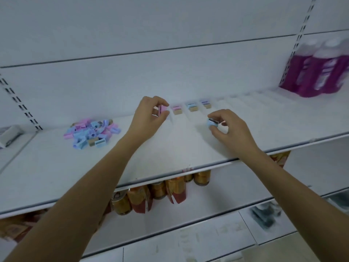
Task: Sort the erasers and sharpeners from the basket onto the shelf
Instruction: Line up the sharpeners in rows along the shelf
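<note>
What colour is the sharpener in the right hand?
The sharpener in the right hand is light blue; head view.

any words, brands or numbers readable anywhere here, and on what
No text can be read in this view.
Purple bottles: white labels with print, too blurred to read.
Cans under the shelf: gold and red print, blurred, unreadable.
Red mark on the shelf's front edge: too small to tell.
Pink sharpener in the left hand and blue sharpener in the right hand: no print visible.
</note>
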{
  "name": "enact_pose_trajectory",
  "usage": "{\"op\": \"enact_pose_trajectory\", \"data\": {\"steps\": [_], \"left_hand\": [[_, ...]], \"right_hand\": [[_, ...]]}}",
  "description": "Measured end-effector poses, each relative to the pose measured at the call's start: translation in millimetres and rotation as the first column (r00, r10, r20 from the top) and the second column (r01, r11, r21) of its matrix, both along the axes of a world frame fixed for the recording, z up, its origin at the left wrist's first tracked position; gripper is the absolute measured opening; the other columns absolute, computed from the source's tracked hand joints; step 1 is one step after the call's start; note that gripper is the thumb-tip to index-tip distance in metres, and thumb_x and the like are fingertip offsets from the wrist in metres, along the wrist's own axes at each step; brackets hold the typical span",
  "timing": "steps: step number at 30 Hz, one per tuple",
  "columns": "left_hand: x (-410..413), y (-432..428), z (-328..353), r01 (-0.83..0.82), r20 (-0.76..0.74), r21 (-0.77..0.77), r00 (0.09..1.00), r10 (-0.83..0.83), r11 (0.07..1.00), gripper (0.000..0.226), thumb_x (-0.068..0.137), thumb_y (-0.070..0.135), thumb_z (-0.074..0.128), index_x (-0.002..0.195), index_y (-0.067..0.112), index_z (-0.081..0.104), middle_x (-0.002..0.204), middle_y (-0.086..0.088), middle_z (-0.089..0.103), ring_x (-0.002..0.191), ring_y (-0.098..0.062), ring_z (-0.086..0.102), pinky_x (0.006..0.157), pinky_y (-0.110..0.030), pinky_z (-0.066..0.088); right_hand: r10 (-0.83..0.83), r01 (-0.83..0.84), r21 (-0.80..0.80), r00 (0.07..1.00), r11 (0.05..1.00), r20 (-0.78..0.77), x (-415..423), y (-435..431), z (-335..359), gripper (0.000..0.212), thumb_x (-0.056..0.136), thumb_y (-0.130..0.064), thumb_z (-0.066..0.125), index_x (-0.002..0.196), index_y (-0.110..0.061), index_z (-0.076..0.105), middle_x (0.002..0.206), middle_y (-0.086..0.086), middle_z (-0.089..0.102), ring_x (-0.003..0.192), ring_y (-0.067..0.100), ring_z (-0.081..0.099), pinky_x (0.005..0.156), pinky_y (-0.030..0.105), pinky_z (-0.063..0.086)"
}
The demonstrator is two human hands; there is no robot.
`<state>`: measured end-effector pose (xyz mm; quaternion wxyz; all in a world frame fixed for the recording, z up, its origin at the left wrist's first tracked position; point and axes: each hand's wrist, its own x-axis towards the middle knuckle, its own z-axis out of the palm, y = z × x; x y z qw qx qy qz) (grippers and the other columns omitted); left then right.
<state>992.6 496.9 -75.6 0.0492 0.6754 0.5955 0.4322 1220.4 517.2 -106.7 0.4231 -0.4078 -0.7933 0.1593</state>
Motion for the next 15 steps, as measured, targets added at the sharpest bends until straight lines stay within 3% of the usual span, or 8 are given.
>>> {"op": "enact_pose_trajectory", "data": {"steps": [2, 5, 7, 9, 11, 13, 15], "left_hand": [[1, 16, 1, 0.016, 0.039, -0.008, 0.999, -0.016, 1.000, 0.013, 0.087, 0.016, 0.061, 0.100, 0.017, 0.059, 0.103, 0.001, 0.050, 0.066, -0.014, 0.058, 0.067, -0.003, 0.038], [8, 39, 1, 0.044, 0.118, -0.021, 0.992, -0.041, 0.999, 0.007, 0.087, 0.019, 0.062, 0.091, 0.018, 0.057, 0.094, -0.003, 0.059, 0.073, -0.026, 0.062, 0.072, -0.021, 0.045], [13, 52, 0, 0.020, 0.167, -0.014, 0.986, -0.018, 1.000, 0.008, 0.085, 0.020, 0.065, 0.085, 0.016, 0.059, 0.091, -0.005, 0.060, 0.071, -0.022, 0.060, 0.071, -0.021, 0.046], [16, 62, 1, -0.004, 0.206, -0.005, 0.979, 0.005, 1.000, 0.012, 0.082, 0.016, 0.067, 0.093, 0.012, 0.063, 0.098, -0.003, 0.060, 0.070, -0.011, 0.058, 0.069, -0.010, 0.043], [15, 72, 3, -0.024, 0.210, -0.019, 0.977, 0.027, 1.000, 0.021, 0.083, 0.008, 0.065, 0.104, 0.008, 0.063, 0.109, -0.005, 0.060, 0.077, -0.009, 0.060, 0.072, -0.008, 0.043], [13, 80, 9, -0.055, 0.145, -0.032, 0.988, 0.059, 0.998, 0.023, 0.086, 0.010, 0.061, 0.109, 0.009, 0.062, 0.112, -0.005, 0.060, 0.081, -0.009, 0.060, 0.074, -0.010, 0.045], [13, 85, 11, -0.080, 0.050, -0.033, 0.995, 0.081, 0.996, 0.020, 0.088, 0.020, 0.060, 0.107, 0.013, 0.061, 0.103, 0.000, 0.061, 0.076, -0.010, 0.059, 0.078, -0.021, 0.049]], "right_hand": [[-0.010, 0.011, -0.030, 0.999, 0.999, 0.037, 2, 15, 3, 0.013, 0.085, -0.010, 0.060, 0.094, -0.019, 0.056, 0.095, -0.007, 0.056, 0.091, 0.012, 0.050, 0.080, 0.015, 0.035], [-0.026, 0.027, -0.012, 0.999, 1.000, 0.042, 6, 37, 3, 0.015, 0.084, -0.007, 0.061, 0.086, -0.020, 0.053, 0.091, -0.005, 0.057, 0.087, 0.014, 0.053, 0.077, 0.013, 0.035], [-0.036, 0.036, 0.016, 0.999, 0.999, 0.040, 9, 54, 5, 0.016, 0.083, -0.005, 0.062, 0.085, -0.019, 0.054, 0.089, -0.005, 0.056, 0.083, 0.015, 0.053, 0.074, 0.007, 0.035], [-0.030, 0.029, 0.027, 0.999, 0.999, 0.042, 8, 72, 7, 0.014, 0.082, -0.004, 0.062, 0.085, -0.016, 0.057, 0.088, -0.005, 0.057, 0.082, 0.014, 0.053, 0.074, 0.004, 0.035], [-0.001, 0.000, 0.029, 0.999, 1.000, 0.046, 1, 92, 11, 0.012, 0.083, -0.004, 0.062, 0.086, -0.015, 0.059, 0.088, -0.004, 0.058, 0.082, 0.013, 0.053, 0.075, 0.005, 0.036], [0.050, -0.051, 0.022, 0.997, 0.998, 0.065, -9, 113, 15, 0.011, 0.083, -0.004, 0.061, 0.087, -0.014, 0.060, 0.091, 0.001, 0.060, 0.083, 0.012, 0.053, 0.076, 0.007, 0.037], [0.110, -0.114, 0.035, 0.988, 0.993, 0.109, -20, 131, 20, 0.011, 0.082, -0.002, 0.060, 0.088, -0.011, 0.063, 0.091, 0.004, 0.060, 0.082, 0.012, 0.052, 0.075, 0.007, 0.036]]}}
